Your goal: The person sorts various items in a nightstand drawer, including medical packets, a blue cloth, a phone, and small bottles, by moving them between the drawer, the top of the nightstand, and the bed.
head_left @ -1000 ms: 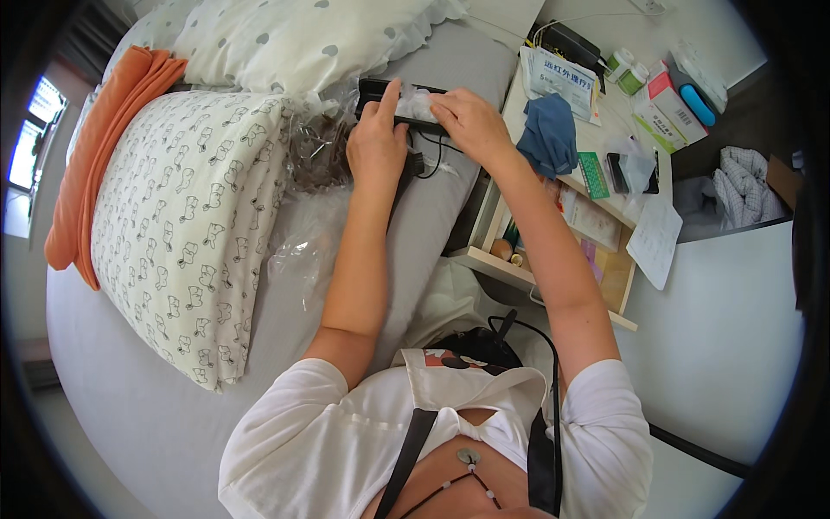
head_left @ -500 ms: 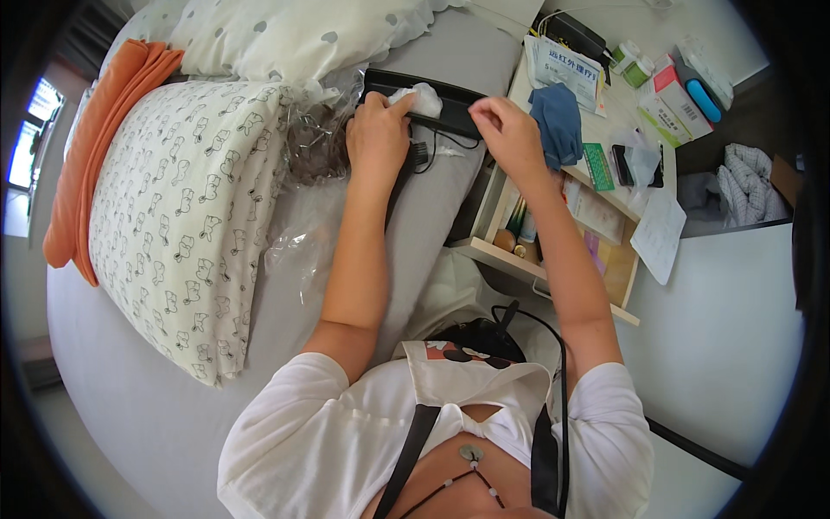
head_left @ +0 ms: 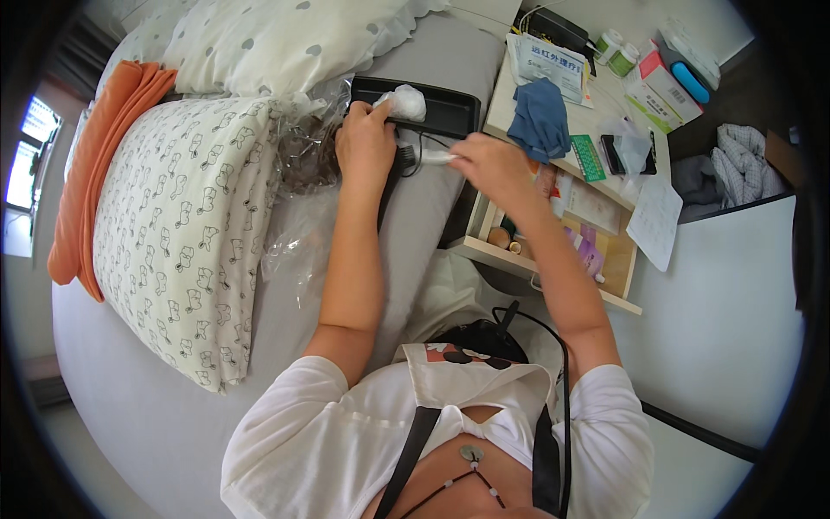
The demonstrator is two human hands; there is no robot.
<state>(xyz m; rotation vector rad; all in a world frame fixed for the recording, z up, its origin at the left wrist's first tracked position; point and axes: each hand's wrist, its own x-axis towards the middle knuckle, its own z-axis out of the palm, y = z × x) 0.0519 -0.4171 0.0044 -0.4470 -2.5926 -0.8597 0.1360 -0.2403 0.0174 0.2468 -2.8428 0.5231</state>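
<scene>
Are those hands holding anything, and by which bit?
The right hand seems to pinch a small whitish piece by its right end. The left hand is at the left end of the black tray; its hold is unclear.

Our white short-sleeved top (head_left: 303, 441), our black shoulder straps (head_left: 408, 454), our dark cord necklace (head_left: 424, 502), pale beads (head_left: 447, 484), round greyish pendant (head_left: 471, 452)

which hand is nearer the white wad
The left hand, its fingertips right at the wad; the right hand is farther off, pinching a white strip.
</scene>
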